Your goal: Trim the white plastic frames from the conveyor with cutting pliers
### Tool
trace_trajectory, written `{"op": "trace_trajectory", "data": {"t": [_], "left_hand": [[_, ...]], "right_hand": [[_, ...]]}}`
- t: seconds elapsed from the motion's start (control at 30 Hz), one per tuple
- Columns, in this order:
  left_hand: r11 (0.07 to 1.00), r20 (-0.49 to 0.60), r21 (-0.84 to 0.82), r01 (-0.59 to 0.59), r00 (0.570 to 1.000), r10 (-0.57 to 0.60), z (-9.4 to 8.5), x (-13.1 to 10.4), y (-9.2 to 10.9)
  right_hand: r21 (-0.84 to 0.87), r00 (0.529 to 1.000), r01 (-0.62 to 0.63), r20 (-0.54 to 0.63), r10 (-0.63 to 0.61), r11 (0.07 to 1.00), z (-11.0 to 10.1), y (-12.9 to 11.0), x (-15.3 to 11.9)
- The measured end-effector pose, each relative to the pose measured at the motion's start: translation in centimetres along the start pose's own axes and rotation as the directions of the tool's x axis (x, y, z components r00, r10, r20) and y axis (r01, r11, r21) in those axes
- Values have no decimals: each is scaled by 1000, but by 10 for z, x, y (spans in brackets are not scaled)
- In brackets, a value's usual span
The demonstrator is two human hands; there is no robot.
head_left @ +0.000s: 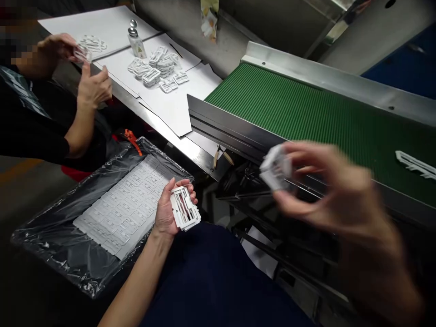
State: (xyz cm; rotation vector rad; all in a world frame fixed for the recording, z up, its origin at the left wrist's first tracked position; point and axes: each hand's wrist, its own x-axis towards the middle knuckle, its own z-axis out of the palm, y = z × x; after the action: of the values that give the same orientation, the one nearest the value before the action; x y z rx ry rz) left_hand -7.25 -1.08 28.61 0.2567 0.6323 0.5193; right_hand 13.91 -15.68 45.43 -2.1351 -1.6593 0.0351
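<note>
In my left hand (167, 213) rests a small stack of flat white slotted plastic frames (185, 209), fingers curled round its edge, above my lap. My right hand (327, 190), blurred by motion, pinches another white plastic frame (275, 169) between thumb and fingers at the near side of the conveyor. Farther along the green ribbed conveyor belt (289, 104) lies a long white toothed part (415, 164), cut off by the picture's right edge. To my left, a sheet of moulded white parts (122, 204) lies in a tray lined with black plastic (51, 245).
Several white frames (160, 66) are piled on the paper-covered table (170, 109) beside a pump bottle (136, 43). Cutters with tan handles (221, 156) lie at the table's end. Orange-handled pliers (132, 141) rest by the tray. Across the table, a co-worker's hands (93, 86) handle white parts.
</note>
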Motion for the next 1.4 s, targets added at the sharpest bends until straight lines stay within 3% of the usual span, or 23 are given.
{"op": "trace_trajectory", "data": {"t": [0.03, 0.13, 0.2, 0.3, 0.47, 0.67, 0.8, 1.2, 1.4], "left_hand": [[1000, 14, 13, 8, 1000, -9, 2, -1, -2], [995, 43, 81, 53, 997, -57, 8, -4, -7], [978, 35, 189, 94, 994, -102, 12, -6, -10], [928, -19, 349, 133, 991, -135, 16, -5, -15], [916, -62, 382, 125, 992, -110, 17, 1, -16], [918, -77, 380, 113, 993, -90, 17, 6, -12], [909, -97, 404, 99, 993, -65, 19, 8, -12], [903, -146, 415, 111, 988, -54, 21, 8, -14], [928, -122, 343, 144, 987, -108, 23, 6, -15]], "right_hand": [[35, 997, 49, 57, -51, 998, 25, -13, -5], [150, 979, 14, 201, -44, 989, 89, -27, -15], [204, 977, -33, 212, -12, 978, 116, -26, -19], [267, 980, -68, 197, 14, 961, 137, -22, -24], [411, 982, -121, 183, 48, 903, 137, -14, -32], [542, 948, -310, 235, 213, 781, 135, 0, -52], [598, 937, -348, 207, 280, 722, 143, 0, -59], [565, 933, -359, 190, 307, 743, 149, -3, -55], [574, 933, -357, 177, 314, 737, 147, -5, -56]]}}
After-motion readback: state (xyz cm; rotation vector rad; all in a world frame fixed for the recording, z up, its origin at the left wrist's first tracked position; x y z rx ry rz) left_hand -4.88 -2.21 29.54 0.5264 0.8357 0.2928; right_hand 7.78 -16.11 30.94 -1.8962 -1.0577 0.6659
